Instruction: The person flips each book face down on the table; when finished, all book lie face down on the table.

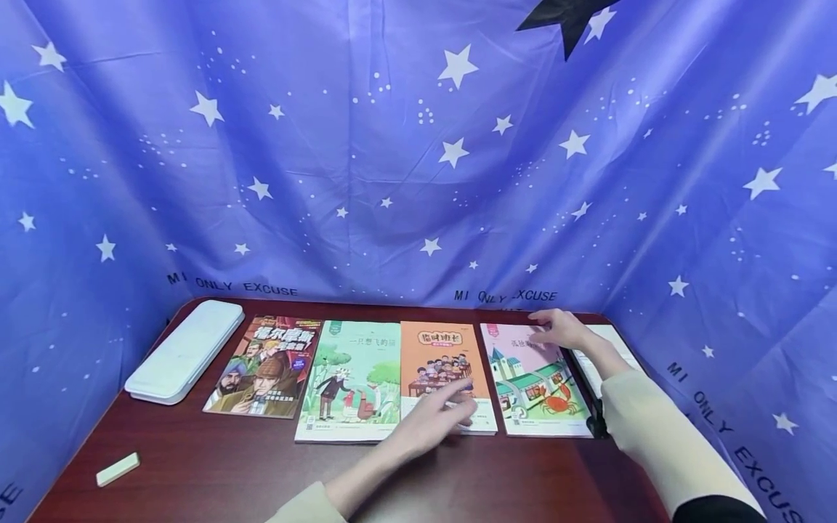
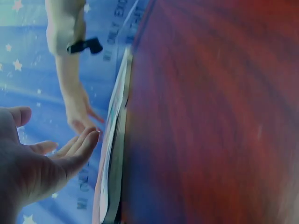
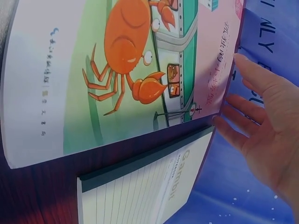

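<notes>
My left hand (image 1: pixel 425 421) is over the lower part of an orange-covered book (image 1: pixel 438 341), fingers loosely extended; contact with the cover cannot be told. In the left wrist view that hand (image 2: pixel 42 172) has its fingers spread and holds nothing. At the top right corner of a pink book (image 1: pixel 532 385) with a red crab picture is my right hand (image 1: pixel 565 330). The right wrist view shows its fingers (image 3: pixel 243 116) loosely bent beside the book's top edge, gripping nothing. A lined notebook (image 3: pixel 140 182) with a dark binding lies alongside the pink book, partly hidden by the right arm in the head view.
Left of the orange book lie a green picture book (image 1: pixel 356 378) and a smaller comic-style book (image 1: pixel 268 370). A white pencil case (image 1: pixel 189 349) is at the far left, and a small whitish block (image 1: pixel 118 469) near the front left. A starry curtain (image 1: pixel 392 181) surrounds the table (image 1: pixel 216 465).
</notes>
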`<state>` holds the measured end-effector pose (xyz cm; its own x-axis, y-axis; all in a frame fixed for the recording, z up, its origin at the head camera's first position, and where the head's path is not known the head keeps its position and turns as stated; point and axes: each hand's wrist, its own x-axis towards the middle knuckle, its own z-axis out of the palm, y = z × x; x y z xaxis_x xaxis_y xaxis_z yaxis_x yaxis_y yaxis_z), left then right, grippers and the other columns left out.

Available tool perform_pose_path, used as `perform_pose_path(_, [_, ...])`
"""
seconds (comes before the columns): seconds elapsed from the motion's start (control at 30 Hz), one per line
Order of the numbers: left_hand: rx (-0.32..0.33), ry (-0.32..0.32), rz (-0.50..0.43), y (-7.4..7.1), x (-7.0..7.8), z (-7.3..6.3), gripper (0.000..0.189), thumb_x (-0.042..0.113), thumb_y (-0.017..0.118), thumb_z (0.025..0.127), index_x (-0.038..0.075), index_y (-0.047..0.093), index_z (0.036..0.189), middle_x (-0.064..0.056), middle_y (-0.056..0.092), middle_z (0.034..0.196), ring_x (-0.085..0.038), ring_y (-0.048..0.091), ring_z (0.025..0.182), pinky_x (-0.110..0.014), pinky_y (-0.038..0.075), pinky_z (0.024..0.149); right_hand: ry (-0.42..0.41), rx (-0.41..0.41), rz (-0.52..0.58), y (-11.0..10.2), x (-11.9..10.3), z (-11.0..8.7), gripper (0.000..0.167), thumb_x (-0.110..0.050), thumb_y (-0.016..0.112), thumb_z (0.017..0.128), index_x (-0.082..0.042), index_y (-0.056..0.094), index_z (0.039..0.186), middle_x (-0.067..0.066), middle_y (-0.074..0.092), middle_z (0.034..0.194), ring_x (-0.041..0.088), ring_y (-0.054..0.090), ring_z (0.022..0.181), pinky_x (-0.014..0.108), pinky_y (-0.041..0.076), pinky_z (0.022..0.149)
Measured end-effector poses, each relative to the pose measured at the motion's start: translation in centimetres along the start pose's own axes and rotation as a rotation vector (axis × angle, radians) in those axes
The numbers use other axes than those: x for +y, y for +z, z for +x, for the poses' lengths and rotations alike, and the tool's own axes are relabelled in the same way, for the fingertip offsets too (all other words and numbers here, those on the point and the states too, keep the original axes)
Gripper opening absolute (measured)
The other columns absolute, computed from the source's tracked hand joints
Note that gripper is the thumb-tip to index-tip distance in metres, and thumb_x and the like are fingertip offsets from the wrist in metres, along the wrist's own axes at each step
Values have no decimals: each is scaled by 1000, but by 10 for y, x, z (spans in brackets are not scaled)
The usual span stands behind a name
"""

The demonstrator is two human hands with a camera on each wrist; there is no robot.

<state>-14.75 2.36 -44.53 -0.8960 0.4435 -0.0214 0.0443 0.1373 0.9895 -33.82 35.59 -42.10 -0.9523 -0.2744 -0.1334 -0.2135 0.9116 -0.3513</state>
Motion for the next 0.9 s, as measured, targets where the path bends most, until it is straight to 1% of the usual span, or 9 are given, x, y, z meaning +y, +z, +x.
perform_pose_path(0.07, [-21,-27,-72,9,1,-3,55,33,60,102,10,50,151,-21,68,132,-34,74,105,-39,65,87,3,-5,-7,2,0,2,61,-28,77,92,6,58,139,33,62,135,39,65,112,52,56,93])
perform_pose_path(0.2, [-61,-73,-142,26,0,-8,49,28,59,102,1,57,143,-22,70,126,-34,74,106,-41,65,87,18,-3,-17,4,1,4,61,-28,79,91,8,60,136,30,64,134,35,66,109,50,57,93])
perform_pose_path(0.27, [-76,-97,-183,34,-1,-9,46,26,58,102,-2,60,138,-22,71,124,-35,73,106,-43,64,90,28,-2,-25,5,1,5,61,-28,79,90,8,61,135,31,63,135,36,65,110,52,57,94])
perform_pose_path(0.33, [-75,-127,-222,40,-2,-9,44,25,58,102,-4,62,135,-22,71,122,-35,73,107,-44,63,92,37,-4,-34,5,1,5,62,-29,80,90,9,60,135,32,62,136,39,65,114,53,56,97])
perform_pose_path(0.43, [-55,-168,-274,48,-5,-9,43,24,58,102,-7,63,132,-23,72,121,-35,72,110,-45,62,95,38,-11,-51,6,1,4,66,-30,80,89,11,59,136,33,60,138,44,60,123,56,52,104])
perform_pose_path(0.5, [-34,-195,-303,52,-8,-8,44,24,58,101,-9,62,131,-23,72,119,-35,72,111,-45,61,97,38,-20,-54,6,0,4,69,-30,81,88,13,57,136,34,59,139,46,58,127,58,51,106])
perform_pose_path(0.67, [2,-239,-362,60,-15,-4,43,19,57,100,-12,61,129,-21,71,118,-33,71,112,-47,60,99,20,-39,-69,7,-3,3,73,-29,84,85,16,56,135,36,58,138,48,56,127,59,49,108])
perform_pose_path(0.9, [50,-270,-451,67,-20,0,38,16,57,99,-12,63,124,-21,69,121,-30,71,114,-45,60,101,33,-67,-40,8,2,0,77,-28,85,84,16,53,138,36,56,139,47,56,126,60,48,109])
